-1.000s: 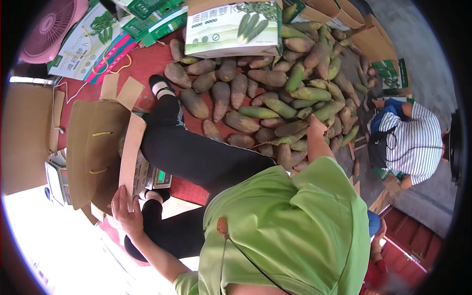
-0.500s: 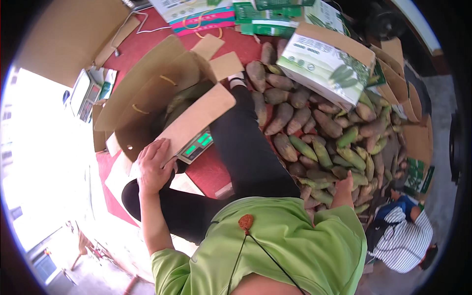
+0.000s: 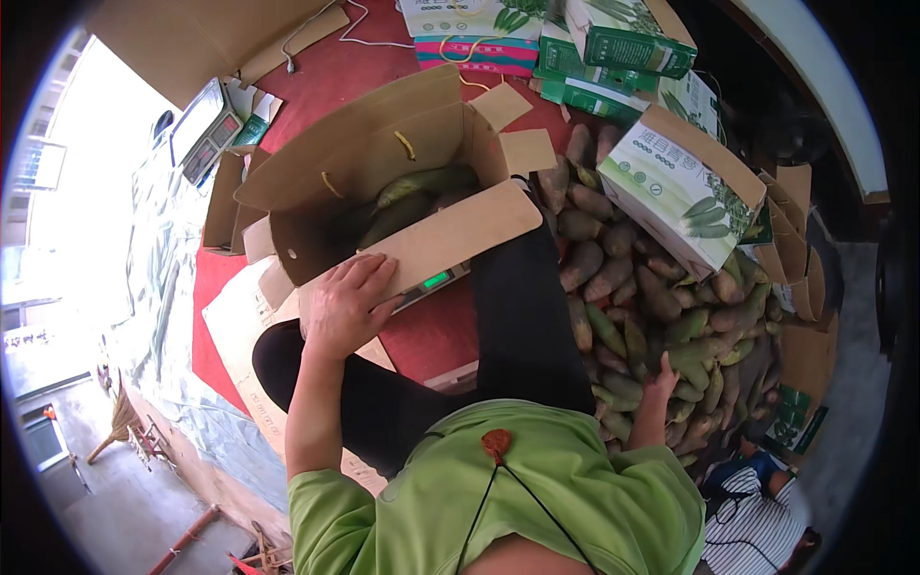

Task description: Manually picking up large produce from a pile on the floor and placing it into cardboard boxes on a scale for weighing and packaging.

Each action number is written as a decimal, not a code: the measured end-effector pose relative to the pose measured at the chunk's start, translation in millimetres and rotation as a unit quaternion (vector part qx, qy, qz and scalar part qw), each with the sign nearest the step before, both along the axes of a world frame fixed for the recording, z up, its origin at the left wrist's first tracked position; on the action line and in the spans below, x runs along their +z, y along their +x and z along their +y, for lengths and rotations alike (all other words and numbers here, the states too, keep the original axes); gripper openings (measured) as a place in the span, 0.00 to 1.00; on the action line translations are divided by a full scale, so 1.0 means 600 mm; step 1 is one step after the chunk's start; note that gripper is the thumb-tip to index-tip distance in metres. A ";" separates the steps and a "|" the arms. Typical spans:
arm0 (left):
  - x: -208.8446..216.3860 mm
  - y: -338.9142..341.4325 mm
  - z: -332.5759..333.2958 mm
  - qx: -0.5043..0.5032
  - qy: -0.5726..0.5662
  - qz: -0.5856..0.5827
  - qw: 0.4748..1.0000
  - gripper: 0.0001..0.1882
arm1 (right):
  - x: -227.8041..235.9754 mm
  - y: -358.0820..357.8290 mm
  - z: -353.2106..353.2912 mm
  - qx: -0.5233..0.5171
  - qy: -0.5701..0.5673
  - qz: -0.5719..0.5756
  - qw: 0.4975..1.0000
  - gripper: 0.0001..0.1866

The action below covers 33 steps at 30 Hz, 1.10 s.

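My left hand (image 3: 347, 305) rests on the near flap of an open cardboard box (image 3: 350, 144), fingers stretched over the flap and thumb apart. Inside the box lie several green radishes (image 3: 422, 184), partly hidden by the flap. Under the box sits a scale (image 3: 439, 281) with a green-lit display. At my right side, my right hand (image 3: 657, 383) is at the near part of a heap of green and brownish radishes (image 3: 661, 292). Only one raised finger or thumb shows clearly there; the other fingers and anything in them are hidden.
A printed white and green carton (image 3: 680, 192) stands on the heap. More cartons (image 3: 623, 48) are stacked at the far side. Another scale (image 3: 206, 134) stands at the far left. My bent legs (image 3: 527, 316) lie between box and heap. A person in a striped shirt (image 3: 757, 527) is at lower right.
The view has shifted, so the box appears farther right and more of its radishes show. My left hand stays on the flap, its fingers reaching farther along it. My right hand remains at the heap.
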<state>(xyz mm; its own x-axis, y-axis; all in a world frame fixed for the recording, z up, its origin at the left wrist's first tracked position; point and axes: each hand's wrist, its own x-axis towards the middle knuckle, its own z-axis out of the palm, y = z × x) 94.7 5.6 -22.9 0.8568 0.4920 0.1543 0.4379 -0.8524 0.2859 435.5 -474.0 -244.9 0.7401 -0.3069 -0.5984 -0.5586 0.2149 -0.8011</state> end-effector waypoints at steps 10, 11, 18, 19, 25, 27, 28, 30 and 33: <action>-0.004 -0.009 -0.001 -0.002 -0.011 -0.006 1.000 0.24 | 0.267 0.034 0.336 0.456 -0.069 -0.285 0.840 0.36; -0.005 -0.009 -0.002 -0.006 -0.014 -0.005 1.000 0.24 | 0.290 0.033 0.370 0.487 -0.105 -0.319 0.806 0.36; -0.002 -0.008 0.001 0.002 -0.016 0.009 1.000 0.24 | 0.423 -0.028 0.607 0.627 -0.182 -0.542 0.529 0.35; -0.001 -0.006 0.002 0.001 -0.017 0.003 1.000 0.24 | 0.425 -0.039 0.633 0.632 -0.179 -0.564 0.500 0.35; -0.004 -0.006 0.002 0.004 -0.017 -0.013 1.000 0.22 | 0.400 -0.106 0.750 0.663 -0.165 -0.612 0.398 0.31; -0.005 -0.007 0.000 0.002 -0.021 -0.012 1.000 0.22 | 0.364 -0.108 0.776 0.650 -0.181 -0.616 0.406 0.33; -0.006 -0.008 0.000 0.009 -0.016 -0.008 1.000 0.21 | 0.356 -0.105 0.781 0.634 -0.197 -0.624 0.412 0.35; -0.008 -0.009 0.000 0.009 -0.013 -0.006 1.000 0.21 | 0.350 -0.092 0.772 0.619 -0.201 -0.624 0.432 0.34; -0.010 -0.006 0.000 0.017 -0.012 -0.015 1.000 0.19 | 0.351 -0.069 0.720 0.598 -0.169 -0.564 0.544 0.28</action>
